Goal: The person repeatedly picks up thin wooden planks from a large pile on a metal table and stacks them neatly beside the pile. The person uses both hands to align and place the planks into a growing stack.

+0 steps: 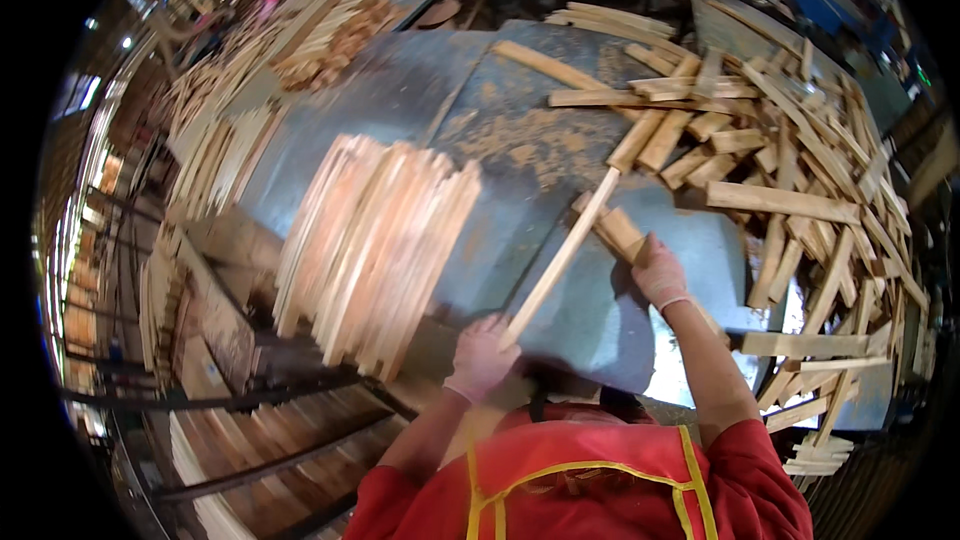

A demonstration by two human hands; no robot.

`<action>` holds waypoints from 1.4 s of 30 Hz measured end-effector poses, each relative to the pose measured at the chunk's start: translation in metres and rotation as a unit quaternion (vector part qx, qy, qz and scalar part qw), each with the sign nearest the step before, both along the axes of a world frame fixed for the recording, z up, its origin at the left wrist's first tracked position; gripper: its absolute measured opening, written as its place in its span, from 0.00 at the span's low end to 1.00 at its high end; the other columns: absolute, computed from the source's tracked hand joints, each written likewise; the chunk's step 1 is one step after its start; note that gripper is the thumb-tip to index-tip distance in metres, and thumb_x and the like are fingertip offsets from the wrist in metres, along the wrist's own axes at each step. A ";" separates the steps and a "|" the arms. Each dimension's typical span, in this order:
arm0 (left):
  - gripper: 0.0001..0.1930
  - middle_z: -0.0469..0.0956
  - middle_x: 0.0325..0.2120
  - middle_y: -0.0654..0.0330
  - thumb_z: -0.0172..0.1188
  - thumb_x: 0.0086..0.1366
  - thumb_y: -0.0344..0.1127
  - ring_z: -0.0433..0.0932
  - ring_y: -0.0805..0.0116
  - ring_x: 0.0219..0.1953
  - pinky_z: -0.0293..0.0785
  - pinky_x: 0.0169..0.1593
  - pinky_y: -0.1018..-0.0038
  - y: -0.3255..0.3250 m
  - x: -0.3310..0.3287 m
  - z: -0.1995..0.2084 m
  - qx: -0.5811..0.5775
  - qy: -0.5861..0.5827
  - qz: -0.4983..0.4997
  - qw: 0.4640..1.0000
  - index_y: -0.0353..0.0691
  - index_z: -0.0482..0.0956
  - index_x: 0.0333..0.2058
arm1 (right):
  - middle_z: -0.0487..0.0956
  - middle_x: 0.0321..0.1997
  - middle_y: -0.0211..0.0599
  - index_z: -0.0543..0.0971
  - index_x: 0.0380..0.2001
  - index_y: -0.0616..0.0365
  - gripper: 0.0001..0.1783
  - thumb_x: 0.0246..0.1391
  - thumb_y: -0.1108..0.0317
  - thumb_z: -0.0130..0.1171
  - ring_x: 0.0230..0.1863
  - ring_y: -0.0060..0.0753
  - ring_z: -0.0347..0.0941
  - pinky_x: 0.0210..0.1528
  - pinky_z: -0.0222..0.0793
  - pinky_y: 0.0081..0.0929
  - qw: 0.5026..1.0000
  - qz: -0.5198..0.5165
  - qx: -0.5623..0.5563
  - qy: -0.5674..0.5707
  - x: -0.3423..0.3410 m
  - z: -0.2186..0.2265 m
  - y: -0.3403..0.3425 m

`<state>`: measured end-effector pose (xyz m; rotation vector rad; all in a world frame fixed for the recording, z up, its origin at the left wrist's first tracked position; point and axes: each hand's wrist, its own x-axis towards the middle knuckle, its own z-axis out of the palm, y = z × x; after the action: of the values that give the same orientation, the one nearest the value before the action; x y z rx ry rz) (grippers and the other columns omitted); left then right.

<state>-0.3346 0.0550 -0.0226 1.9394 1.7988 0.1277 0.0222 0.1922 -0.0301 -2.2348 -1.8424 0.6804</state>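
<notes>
- I saw the left hand (482,358) pinching the slim strip (561,254), which ran up-right from it.
- The right hand (660,275) clasped a wider board (619,230), right of centre.

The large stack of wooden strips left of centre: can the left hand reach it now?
Probably yes: nothing visible stands between the stack of wooden strips and the left hand, though the wooden stick it holds may need setting down.

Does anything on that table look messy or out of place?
Yes: what looks like sawdust is strewn on the table, and wood pieces at right are heaped at odd angles, unlike the strips lined up at left.
</notes>
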 end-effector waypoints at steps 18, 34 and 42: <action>0.34 0.81 0.56 0.47 0.65 0.63 0.53 0.80 0.45 0.56 0.76 0.60 0.56 0.077 0.052 0.032 -0.121 -0.044 0.087 0.988 0.43 0.75 0.64 | 0.81 0.55 0.45 0.71 0.64 0.60 0.32 0.60 0.61 0.68 0.53 0.42 0.78 0.58 0.74 0.40 0.882 -0.093 0.193 0.420 -0.103 -0.030 0.015; 0.53 0.57 0.75 0.49 0.70 0.59 0.57 0.56 0.50 0.76 0.49 0.78 0.54 0.096 0.037 -0.002 0.090 0.238 0.045 0.966 0.42 0.56 0.76 | 0.67 0.70 0.57 0.57 0.74 0.50 0.55 0.47 0.58 0.78 0.62 0.60 0.77 0.59 0.77 0.49 0.961 -0.227 0.007 -0.154 0.254 0.096 0.103; 0.48 0.65 0.71 0.46 0.71 0.60 0.57 0.66 0.46 0.71 0.63 0.72 0.56 0.079 0.150 0.013 0.026 -0.015 -0.114 0.993 0.41 0.63 0.73 | 0.81 0.51 0.64 0.78 0.56 0.61 0.27 0.51 0.66 0.64 0.54 0.64 0.80 0.57 0.76 0.47 0.976 -0.196 0.041 0.083 0.142 0.055 0.006</action>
<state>-0.1848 0.1343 -0.0094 2.1511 1.5554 0.1274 0.1639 0.1982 0.0247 -2.3091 -1.2741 0.6770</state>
